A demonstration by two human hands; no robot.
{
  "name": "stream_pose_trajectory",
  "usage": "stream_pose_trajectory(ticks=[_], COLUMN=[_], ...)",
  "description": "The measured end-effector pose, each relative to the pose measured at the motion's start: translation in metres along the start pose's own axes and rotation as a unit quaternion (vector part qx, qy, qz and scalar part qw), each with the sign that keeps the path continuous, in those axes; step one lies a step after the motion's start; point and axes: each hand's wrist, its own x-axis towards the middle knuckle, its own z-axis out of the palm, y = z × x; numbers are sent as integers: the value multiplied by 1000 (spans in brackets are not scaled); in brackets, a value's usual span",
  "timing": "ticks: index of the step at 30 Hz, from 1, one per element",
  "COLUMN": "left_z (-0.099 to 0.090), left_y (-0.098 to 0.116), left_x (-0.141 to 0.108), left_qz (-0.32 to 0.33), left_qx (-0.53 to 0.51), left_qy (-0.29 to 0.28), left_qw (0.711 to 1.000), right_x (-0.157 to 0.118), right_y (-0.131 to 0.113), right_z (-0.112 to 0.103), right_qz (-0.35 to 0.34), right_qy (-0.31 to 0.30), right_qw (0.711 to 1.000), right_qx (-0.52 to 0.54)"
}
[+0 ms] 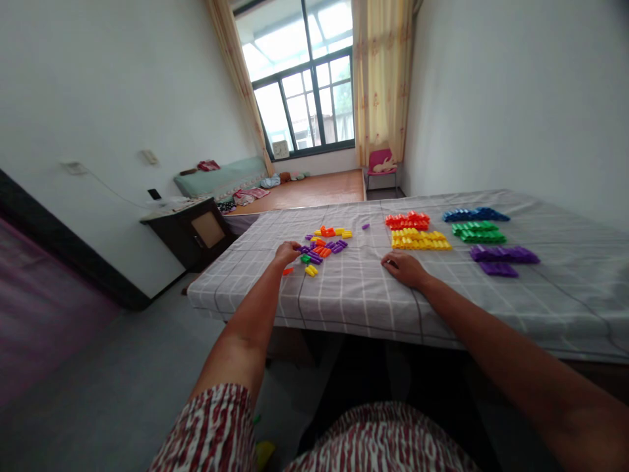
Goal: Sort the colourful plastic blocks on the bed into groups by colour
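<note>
My left hand [287, 253] is at the left edge of a loose pile of small plastic pieces [322, 251] in purple, orange, yellow and green. Its fingers are bent together beside purple pieces; what they hold, if anything, is hidden. My right hand [407, 269] rests on the checked cloth with curled fingers, and whatever may be inside them does not show. Beyond it lie sorted groups: red pieces [407, 221], yellow pieces [421, 240], blue pieces [476, 214], green pieces [479, 232] and purple pieces [505, 255]. One single purple piece [365, 227] lies between the pile and the groups.
A grey checked cloth [354, 295] covers the surface before me. Behind it stands a bed [319, 187] under a window [314, 105]. A dark cabinet [199, 233] is at the left, a pink chair [381, 160] at the back right. White walls flank both sides.
</note>
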Motion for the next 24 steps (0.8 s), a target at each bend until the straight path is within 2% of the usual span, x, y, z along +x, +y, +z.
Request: stream_pose_trajectory(ticks=[3, 7, 12, 16, 20, 22, 24], left_z=[8, 48, 107, 132, 143, 144, 143], left_y=[24, 71, 132, 168, 184, 182, 175], left_x=[-6, -18, -35, -44, -50, -49, -46], left_qz=[48, 126, 116, 136, 179, 209, 241], left_qx=[-50, -217, -340, -365, -351, -312, -276], left_qy=[0, -77, -187, -236, -291, -293, -274], left_qw=[998, 965, 914, 890, 872, 879, 889], right_x=[2, 15, 25, 11, -23, -46, -74], right_y=[0, -3, -15, -16, 4, 24, 47], right_z=[-2, -4, -9, -19, -44, -66, -96], right_qz=[15, 79, 63, 83, 103, 120, 155], right_qy=[-3, -27, 8, 41, 46, 56, 98], right_qw=[1000, 993, 981, 978, 978, 977, 973], right_qx=[10, 85, 186, 186, 174, 165, 140])
